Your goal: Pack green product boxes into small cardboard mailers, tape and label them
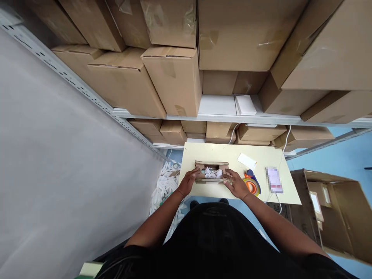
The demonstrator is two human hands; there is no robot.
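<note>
A small open cardboard box (212, 166) sits on a pale yellow table (261, 153), with white wrapped items (212, 172) showing inside it. My left hand (189, 181) rests against the box's left end, fingers curled on its edge. My right hand (236, 183) lies on the box's near right flap, fingers pressed on the cardboard. Both hands hold the box from either side.
An orange and blue tape dispenser (252, 184) lies right of my right hand, then a phone (274, 179) with a white cable, and a white card (247, 160). A large open carton (334, 211) stands at the right. Shelves of cardboard boxes (174, 77) rise behind. White packing pieces (165, 188) litter the floor left.
</note>
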